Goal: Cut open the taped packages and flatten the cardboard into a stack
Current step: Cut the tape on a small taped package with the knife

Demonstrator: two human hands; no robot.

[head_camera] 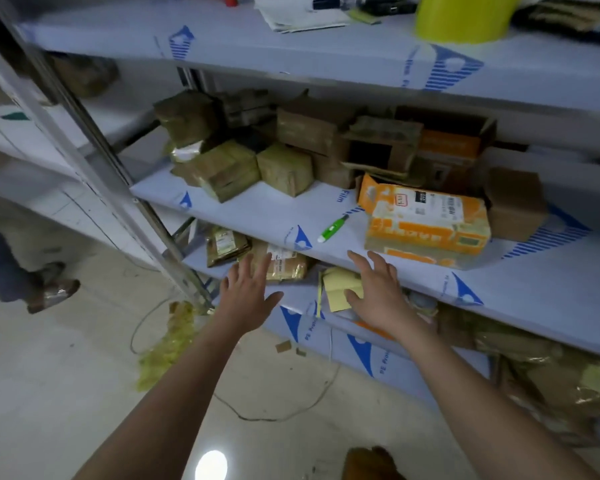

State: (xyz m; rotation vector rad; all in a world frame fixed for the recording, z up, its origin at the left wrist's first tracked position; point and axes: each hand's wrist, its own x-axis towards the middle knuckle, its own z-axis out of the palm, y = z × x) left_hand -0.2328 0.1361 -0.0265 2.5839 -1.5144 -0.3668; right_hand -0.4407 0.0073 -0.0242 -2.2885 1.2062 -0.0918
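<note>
Both my hands reach out in front of a metal shelf unit, fingers spread and holding nothing. My left hand (pixel 248 289) hovers before the lower shelf. My right hand (pixel 374 289) is just below the front edge of the middle shelf (pixel 257 209). On that shelf lie a green and white box cutter (pixel 332 229) and an orange and white cardboard box (pixel 426 223), partly torn open. Behind them sit several brown taped packages (pixel 222 168) and open brown boxes (pixel 381 147).
The lower shelf holds taped parcels (pixel 281 263) and yellow paper (pixel 342 287). A yellow-green tub (pixel 465 15) stands on the top shelf. Crumpled yellow tape (pixel 168 344) and a cable lie on the floor. Another person's legs (pixel 21 271) stand at the left.
</note>
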